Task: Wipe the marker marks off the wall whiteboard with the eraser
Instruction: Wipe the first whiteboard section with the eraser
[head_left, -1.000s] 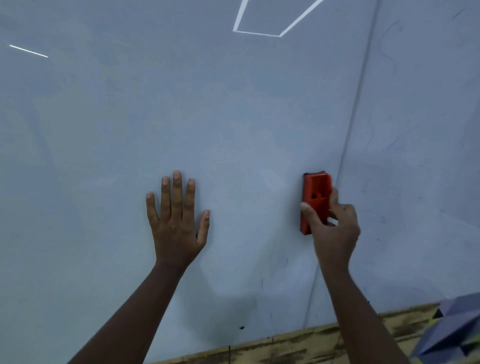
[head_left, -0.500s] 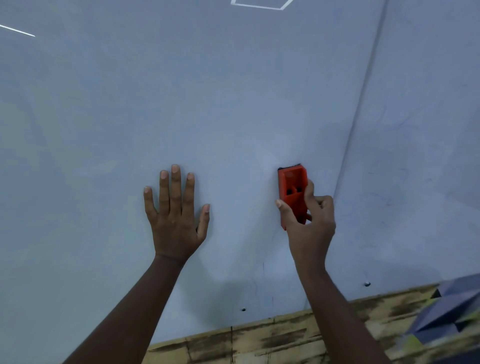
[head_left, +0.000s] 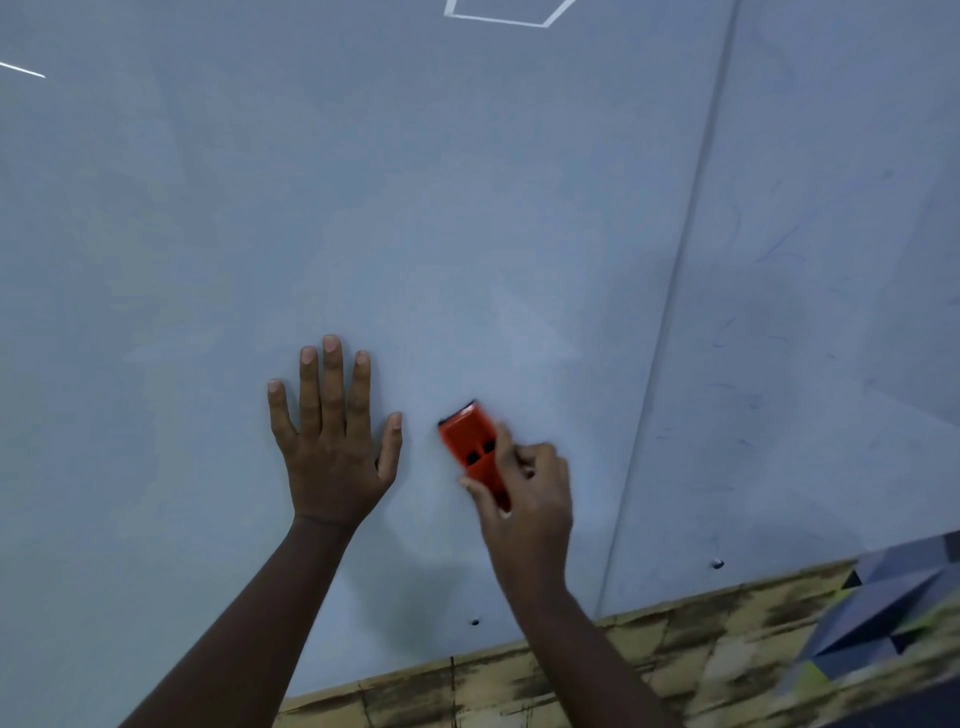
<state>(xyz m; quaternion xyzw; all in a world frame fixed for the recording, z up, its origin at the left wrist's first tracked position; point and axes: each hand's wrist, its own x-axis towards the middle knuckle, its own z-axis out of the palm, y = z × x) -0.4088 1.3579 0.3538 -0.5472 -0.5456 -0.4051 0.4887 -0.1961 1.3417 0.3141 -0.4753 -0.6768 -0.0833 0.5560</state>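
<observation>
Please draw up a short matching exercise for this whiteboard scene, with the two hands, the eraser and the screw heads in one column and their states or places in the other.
Column one:
1. left hand
2. right hand
3. eraser
4. screw heads

Column two:
a. orange, tilted against the whiteboard
b. spread flat on the board, fingers straight
c. small dark dots near the board's lower edge
d. curled round the orange block

Pairs: 1-b, 2-d, 3-a, 4-c
</observation>
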